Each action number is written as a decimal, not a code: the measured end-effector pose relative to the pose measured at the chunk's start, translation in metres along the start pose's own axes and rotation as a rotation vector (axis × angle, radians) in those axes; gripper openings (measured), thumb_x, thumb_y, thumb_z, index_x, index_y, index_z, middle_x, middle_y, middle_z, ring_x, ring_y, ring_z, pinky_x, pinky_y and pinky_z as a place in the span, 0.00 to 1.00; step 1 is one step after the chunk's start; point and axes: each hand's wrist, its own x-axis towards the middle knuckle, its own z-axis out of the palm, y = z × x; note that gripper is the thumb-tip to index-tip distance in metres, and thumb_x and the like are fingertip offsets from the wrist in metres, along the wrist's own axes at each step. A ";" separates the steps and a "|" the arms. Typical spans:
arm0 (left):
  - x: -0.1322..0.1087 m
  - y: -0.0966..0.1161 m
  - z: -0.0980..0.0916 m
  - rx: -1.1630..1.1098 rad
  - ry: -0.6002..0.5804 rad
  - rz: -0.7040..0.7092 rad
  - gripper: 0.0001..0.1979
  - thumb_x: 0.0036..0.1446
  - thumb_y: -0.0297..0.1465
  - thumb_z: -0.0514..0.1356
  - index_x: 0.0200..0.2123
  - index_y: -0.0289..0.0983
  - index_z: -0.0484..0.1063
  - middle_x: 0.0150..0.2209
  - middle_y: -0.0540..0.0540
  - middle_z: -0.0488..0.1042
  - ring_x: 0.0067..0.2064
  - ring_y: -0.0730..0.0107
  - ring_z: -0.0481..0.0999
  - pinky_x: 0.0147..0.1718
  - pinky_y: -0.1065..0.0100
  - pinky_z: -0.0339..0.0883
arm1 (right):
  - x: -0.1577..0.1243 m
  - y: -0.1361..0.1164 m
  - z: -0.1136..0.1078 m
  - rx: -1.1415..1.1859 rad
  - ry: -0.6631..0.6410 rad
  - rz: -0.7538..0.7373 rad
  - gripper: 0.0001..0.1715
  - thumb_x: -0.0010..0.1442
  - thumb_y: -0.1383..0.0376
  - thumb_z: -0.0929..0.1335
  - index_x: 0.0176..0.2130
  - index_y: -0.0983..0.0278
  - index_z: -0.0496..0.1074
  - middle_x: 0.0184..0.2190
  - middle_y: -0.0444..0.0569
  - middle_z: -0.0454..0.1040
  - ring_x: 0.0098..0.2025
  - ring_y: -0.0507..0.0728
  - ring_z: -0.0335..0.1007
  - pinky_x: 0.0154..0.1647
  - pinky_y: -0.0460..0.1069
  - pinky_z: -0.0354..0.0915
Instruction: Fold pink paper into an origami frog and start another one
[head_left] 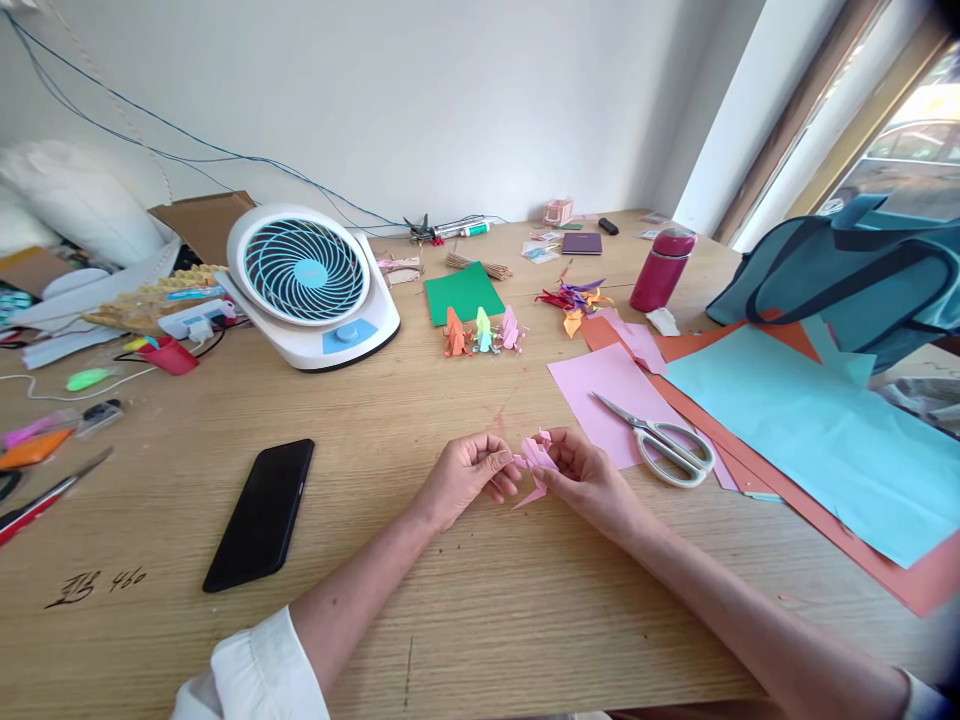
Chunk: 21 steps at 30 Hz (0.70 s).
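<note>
Between my two hands, a little above the wooden table, is a pink folded-paper figure (538, 455) with thin pointed parts. My left hand (480, 470) pinches a narrow tip on its left side between thumb and fingers. My right hand (581, 470) grips its body from the right, thumb in front and fingers partly hidden behind. Three finished-looking paper figures, one orange (455, 334), one light green (484, 330) and one pink (511, 330), stand in a row farther back. Scissors (664, 440) lie to the right of my right hand, on a pink sheet (600, 390).
Light blue paper (810, 430) and orange sheets spread across the right, beside a teal bag (855, 270) and a red bottle (663, 270). A white fan (307, 285) stands back left, a black phone (260, 515) nearer. Behind the figures lies a green sheet (465, 293).
</note>
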 end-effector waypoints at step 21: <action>0.014 -0.002 -0.002 0.262 0.144 -0.067 0.08 0.61 0.29 0.60 0.29 0.34 0.68 0.24 0.50 0.76 0.20 0.76 0.75 0.12 0.80 0.56 | -0.005 -0.003 0.006 -0.506 0.158 -0.029 0.17 0.59 0.60 0.67 0.43 0.59 0.56 0.24 0.38 0.72 0.25 0.52 0.66 0.29 0.47 0.59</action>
